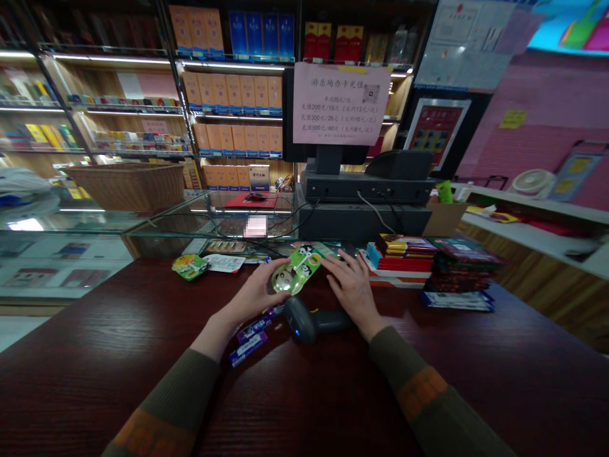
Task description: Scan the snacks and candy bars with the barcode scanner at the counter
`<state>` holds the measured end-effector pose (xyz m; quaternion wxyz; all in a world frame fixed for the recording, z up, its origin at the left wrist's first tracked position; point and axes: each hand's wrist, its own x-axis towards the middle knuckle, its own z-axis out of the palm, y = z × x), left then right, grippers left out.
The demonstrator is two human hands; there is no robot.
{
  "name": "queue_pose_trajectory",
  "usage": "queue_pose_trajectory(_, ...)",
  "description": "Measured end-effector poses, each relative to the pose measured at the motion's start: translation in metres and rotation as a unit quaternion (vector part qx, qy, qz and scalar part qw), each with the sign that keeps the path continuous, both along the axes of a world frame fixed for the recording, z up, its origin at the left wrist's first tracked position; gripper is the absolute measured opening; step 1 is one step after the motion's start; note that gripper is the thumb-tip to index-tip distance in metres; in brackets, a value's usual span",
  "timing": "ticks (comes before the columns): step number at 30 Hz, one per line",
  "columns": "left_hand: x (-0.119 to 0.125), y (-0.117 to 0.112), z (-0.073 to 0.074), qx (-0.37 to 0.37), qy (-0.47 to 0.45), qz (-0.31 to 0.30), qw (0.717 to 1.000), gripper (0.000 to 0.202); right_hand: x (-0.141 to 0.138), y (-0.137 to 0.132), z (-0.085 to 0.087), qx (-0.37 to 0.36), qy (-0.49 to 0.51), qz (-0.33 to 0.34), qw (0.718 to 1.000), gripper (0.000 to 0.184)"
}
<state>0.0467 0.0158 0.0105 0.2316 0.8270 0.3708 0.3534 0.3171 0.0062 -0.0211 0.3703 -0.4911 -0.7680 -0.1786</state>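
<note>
On the dark wooden counter (118, 355), my left hand (254, 293) grips a green blister pack with panda prints (299, 270) by its lower left side. My right hand (351, 285) rests just to the right of the pack, fingers spread, its fingertips at or very near the pack's edge. A black handheld barcode scanner (309, 320) lies on the counter below and between my hands. Several small purple packets (248, 339) lie under my left wrist.
A round green packet (190, 266) and a paper slip (223, 263) lie left of my hands. Stacked booklets (459, 273) and a pile of red and yellow packs (399, 257) stand to the right. Behind are a glass display case (214, 219), a black till (366, 190) and shelves of boxes (233, 95).
</note>
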Motion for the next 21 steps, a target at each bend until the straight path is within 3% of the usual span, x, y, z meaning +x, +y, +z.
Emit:
queue_pose_trajectory(11, 0.002, -0.005, 0.002, -0.111, -0.130, -0.057, 0.984, 0.073, -0.014, 0.003, 0.012, 0.056, 0.031, 0.003, 0.998, 0.020)
queue_pose_trajectory(16, 0.003, -0.001, -0.002, -0.109, -0.167, 0.012, 0.980, 0.054, -0.016, 0.000, 0.013, 0.053, 0.046, 0.009, 0.998, 0.019)
queue_pose_trajectory(21, 0.002, 0.007, -0.011, -0.119, -0.195, 0.071, 0.971, 0.057, -0.020, 0.002, 0.011, 0.023, 0.069, 0.017, 0.997, 0.022)
